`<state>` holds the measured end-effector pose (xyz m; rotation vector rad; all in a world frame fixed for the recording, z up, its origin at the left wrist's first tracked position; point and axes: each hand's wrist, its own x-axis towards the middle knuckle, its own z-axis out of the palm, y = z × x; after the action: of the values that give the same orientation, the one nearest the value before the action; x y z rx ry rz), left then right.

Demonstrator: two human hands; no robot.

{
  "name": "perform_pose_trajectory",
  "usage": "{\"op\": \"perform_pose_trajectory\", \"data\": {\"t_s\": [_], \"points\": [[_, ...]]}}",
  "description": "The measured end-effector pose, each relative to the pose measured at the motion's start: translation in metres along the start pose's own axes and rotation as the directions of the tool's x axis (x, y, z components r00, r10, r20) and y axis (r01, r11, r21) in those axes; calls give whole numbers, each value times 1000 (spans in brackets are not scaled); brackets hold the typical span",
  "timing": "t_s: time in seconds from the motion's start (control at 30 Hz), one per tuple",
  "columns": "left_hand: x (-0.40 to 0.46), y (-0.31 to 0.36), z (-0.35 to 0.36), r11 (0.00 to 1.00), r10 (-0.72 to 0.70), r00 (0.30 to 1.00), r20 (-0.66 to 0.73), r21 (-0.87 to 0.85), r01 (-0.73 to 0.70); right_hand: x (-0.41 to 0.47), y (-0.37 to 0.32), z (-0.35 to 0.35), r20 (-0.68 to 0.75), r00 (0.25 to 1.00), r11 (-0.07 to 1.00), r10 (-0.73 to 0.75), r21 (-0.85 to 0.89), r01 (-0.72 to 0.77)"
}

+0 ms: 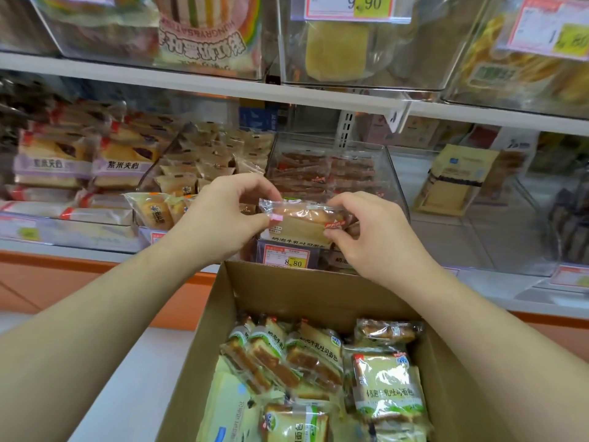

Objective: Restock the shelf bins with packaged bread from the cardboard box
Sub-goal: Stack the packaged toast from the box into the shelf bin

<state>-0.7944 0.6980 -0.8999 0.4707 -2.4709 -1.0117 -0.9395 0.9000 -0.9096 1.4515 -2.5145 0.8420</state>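
Both hands hold one packaged bread (pixel 302 220) in clear wrap just above the front rim of a clear shelf bin (pixel 395 173). My left hand (pixel 223 215) pinches its left end, and my right hand (pixel 373 231) pinches the right end. The bin carries an 8.80 price tag (pixel 287 256) and holds brown-wrapped packets at its back. Below my arms stands the open cardboard box (pixel 223 314), with several green-labelled bread packs (pixel 385 387) lying in it.
Bins to the left hold purple-labelled sandwich bread (pixel 86 164) and small yellow buns (pixel 204 167). A clear bin (pixel 478 199) to the right holds a yellow bag. Above runs a white shelf (pixel 191 84) with more bins and a 9.90 tag (pixel 350 8). An orange base runs below.
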Motion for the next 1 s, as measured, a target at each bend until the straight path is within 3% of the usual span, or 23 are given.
{"op": "perform_pose_trajectory", "data": {"t_s": [0.23,0.47,0.67,1.0], "points": [[0,9,6,893,143,989,-26,435,-118,8,11,-7,5,999,998,-32,-56,32],[3,15,13,797,304,951,47,534,-281,6,16,5,-24,1000,996,-7,-89,4],[8,6,18,793,248,966,75,558,-247,11,19,8,21,998,994,-57,-94,58],[7,1,23,631,178,980,92,753,-186,15,20,26,41,999,990,-24,-137,29]]}}
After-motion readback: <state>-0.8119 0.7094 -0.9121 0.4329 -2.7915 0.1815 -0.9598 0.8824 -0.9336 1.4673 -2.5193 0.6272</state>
